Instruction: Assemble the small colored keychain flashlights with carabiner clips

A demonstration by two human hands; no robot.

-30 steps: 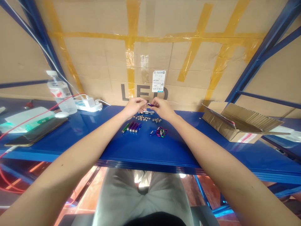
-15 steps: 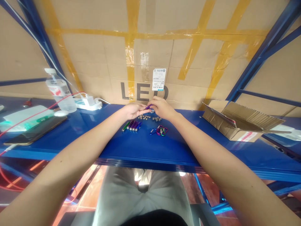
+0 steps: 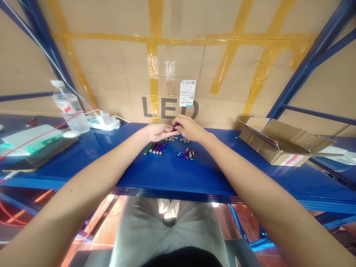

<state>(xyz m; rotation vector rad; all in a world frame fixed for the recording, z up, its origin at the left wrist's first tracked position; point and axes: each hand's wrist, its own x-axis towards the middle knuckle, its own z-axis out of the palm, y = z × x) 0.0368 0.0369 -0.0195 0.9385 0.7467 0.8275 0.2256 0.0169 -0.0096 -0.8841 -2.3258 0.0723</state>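
Observation:
My left hand (image 3: 159, 132) and my right hand (image 3: 189, 127) meet over the back of the blue table, both closed on a small purple metal tube (image 3: 175, 127). Fingers cover most of it, so its ends are hard to make out. Just below my left hand lies a row of green, purple and blue metal tubes (image 3: 155, 148) with silvery ends. Small metal pieces (image 3: 184, 140) sit in two loose groups under my hands, partly covered by them. Closer to me is a cluster of coloured carabiners (image 3: 190, 154), with a blue carabiner (image 3: 180, 155) at its left.
An open cardboard box (image 3: 283, 148) stands at the right. On the left are a plastic bottle (image 3: 71, 107), a white power strip (image 3: 104, 123), a dark phone-like slab (image 3: 41, 155) and a red cable. A large taped carton (image 3: 111, 74) rises behind the blue table (image 3: 178, 178).
The purple tube has turned from lying nearly level to a steeper angle between my fingers. My hands stay in almost the same place.

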